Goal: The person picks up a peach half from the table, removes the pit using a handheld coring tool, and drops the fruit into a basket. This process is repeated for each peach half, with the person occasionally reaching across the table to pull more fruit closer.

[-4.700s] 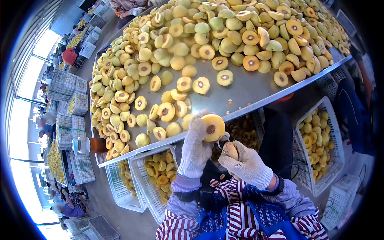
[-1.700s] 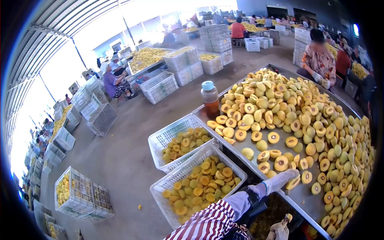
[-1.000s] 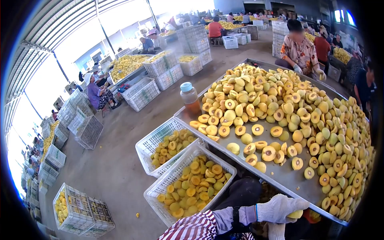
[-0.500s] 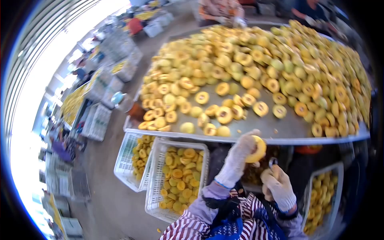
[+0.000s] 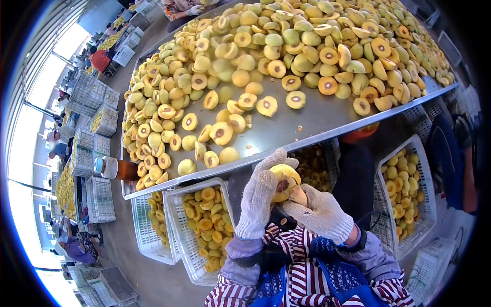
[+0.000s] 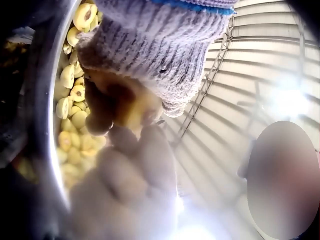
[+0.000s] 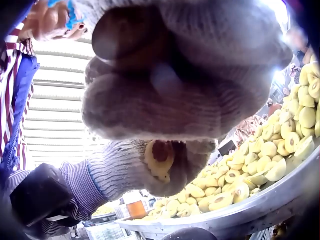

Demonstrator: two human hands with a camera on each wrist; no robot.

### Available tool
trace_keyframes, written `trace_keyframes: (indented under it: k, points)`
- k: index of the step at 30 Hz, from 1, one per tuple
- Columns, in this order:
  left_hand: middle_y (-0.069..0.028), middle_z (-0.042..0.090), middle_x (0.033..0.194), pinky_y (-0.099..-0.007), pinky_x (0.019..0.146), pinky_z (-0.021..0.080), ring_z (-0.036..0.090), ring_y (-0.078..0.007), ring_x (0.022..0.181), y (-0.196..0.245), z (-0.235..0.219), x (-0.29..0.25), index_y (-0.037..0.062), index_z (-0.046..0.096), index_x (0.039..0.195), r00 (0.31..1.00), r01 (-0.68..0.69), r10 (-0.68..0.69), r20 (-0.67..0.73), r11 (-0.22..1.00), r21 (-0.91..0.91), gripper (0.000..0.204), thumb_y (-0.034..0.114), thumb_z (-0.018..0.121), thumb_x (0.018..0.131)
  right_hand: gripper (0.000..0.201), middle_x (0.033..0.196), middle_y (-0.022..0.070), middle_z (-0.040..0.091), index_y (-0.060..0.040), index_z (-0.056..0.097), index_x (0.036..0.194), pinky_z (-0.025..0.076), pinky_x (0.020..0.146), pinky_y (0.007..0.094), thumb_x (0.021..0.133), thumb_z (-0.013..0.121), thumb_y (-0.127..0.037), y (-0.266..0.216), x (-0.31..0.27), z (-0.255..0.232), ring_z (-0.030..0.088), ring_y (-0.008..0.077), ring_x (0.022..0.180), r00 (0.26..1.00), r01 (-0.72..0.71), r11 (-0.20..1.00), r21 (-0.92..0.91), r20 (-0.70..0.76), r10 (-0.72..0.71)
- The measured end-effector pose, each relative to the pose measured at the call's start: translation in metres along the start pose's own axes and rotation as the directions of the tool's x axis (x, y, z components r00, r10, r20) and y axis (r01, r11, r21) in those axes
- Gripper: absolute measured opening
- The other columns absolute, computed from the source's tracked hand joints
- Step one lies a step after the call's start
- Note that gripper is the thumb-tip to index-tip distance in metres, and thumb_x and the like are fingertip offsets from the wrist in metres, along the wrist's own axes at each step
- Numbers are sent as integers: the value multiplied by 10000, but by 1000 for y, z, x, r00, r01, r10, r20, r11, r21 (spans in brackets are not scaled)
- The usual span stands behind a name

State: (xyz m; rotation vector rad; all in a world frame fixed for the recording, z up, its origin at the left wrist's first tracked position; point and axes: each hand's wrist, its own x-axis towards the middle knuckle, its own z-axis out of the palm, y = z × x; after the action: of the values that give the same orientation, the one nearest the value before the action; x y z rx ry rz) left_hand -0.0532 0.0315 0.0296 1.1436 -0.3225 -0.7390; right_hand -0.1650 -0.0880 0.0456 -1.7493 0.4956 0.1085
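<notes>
My gloved left hand (image 5: 258, 197) grips a yellow peach half (image 5: 287, 176) just past the near table edge. Its cut face, with a brown centre (image 7: 161, 151), shows in the right wrist view. My gloved right hand (image 5: 327, 216) holds the wooden handle (image 5: 298, 195) of a pitting tool up against the fruit. The tool's metal loop, visible earlier, is hidden at the fruit now. In the left wrist view the right hand (image 6: 125, 185) is blurred, its fingers right at the peach half (image 6: 137, 107). Halved peaches (image 5: 327, 56) are heaped on the steel table (image 5: 279, 125).
White crates (image 5: 192, 279) of peach halves stand below the table on the left, another crate (image 5: 432, 225) on the right. A bottle of brown liquid (image 5: 120, 169) stands at the table's left corner. Another person's gloved hand (image 5: 195, 10) shows across the table.
My view swung left and came back. The left hand reached onto the table, took up a peach half and brought it off the edge. The right hand has closed in with the tool.
</notes>
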Motion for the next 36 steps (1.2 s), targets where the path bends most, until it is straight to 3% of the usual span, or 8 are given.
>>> trace_keyframes:
  k: [9, 15, 18, 24, 25, 29, 32, 36]
  points:
    - [-168, 589, 1300, -344, 1018, 446, 580, -227, 1171, -5, 9, 0, -29, 518, 1343, 970, -242, 232, 67, 936, 255, 515, 384, 474, 1040, 384, 928, 172, 703, -53, 596, 1121, 539, 732, 398, 902, 669, -360, 12, 1, -4, 698, 339, 832, 993, -61, 989, 137, 111, 46]
    - [-126, 665, 1196, -312, 896, 511, 665, -226, 1032, 19, 18, 4, 11, 612, 1238, 996, -87, 85, 28, 839, 538, 326, 237, 496, 1034, 322, 826, 54, 665, -30, 588, 1094, 514, 631, 298, 934, 652, -303, -2, -5, -14, 646, 157, 682, 952, -219, 923, 317, 276, 131]
    - [-128, 684, 1156, -315, 851, 530, 687, -259, 990, 18, 33, -1, 27, 632, 1213, 919, -343, 379, 106, 637, 690, 292, 214, 533, 1011, 281, 733, 12, 615, -50, 582, 1069, 454, 505, 231, 959, 628, -305, -9, -7, -22, 579, 83, 572, 920, -298, 855, 425, 368, 138]
    - [-121, 704, 1095, -319, 823, 539, 705, -244, 933, 25, 33, 11, 74, 660, 1179, 986, -169, 114, 125, 676, 717, 261, 230, 584, 985, 268, 616, -25, 559, -85, 574, 1032, 361, 379, 196, 974, 609, -345, 5, -7, -26, 496, 49, 447, 847, -423, 763, 489, 512, 141]
    - [-117, 705, 1093, -317, 807, 541, 711, -239, 902, 32, 38, 10, 94, 658, 1192, 965, -255, 183, 186, 511, 821, 271, 254, 588, 984, 280, 610, -25, 556, -85, 572, 1030, 358, 373, 197, 970, 612, -356, 8, -7, -26, 492, 51, 438, 846, -417, 752, 511, 520, 115]
    - [-93, 699, 1120, -293, 865, 518, 687, -180, 947, 41, 39, 19, 74, 640, 1220, 985, 101, -167, 50, 779, 619, 311, 248, 632, 963, 323, 604, -20, 557, -85, 567, 1008, 351, 366, 197, 942, 640, -393, 23, -5, -26, 491, 58, 425, 844, -394, 711, 583, 536, 28]
    - [-108, 665, 1201, -310, 933, 496, 648, -189, 1033, 32, 35, 7, 38, 615, 1246, 981, -161, 94, 167, 877, 453, 335, 221, 626, 965, 333, 630, -10, 571, -82, 582, 998, 357, 399, 190, 914, 682, -389, -3, -13, -38, 518, 63, 460, 867, -434, 752, 495, 457, 200]
    - [-136, 643, 1245, -336, 975, 481, 627, -234, 1098, -1, 37, -8, 10, 611, 1245, 967, -233, 255, -12, 903, 362, 343, 121, 647, 923, 279, 677, 18, 592, -82, 578, 1016, 410, 420, 206, 911, 676, -322, 12, -14, -10, 545, 76, 487, 997, -50, 915, 400, 75, 22]
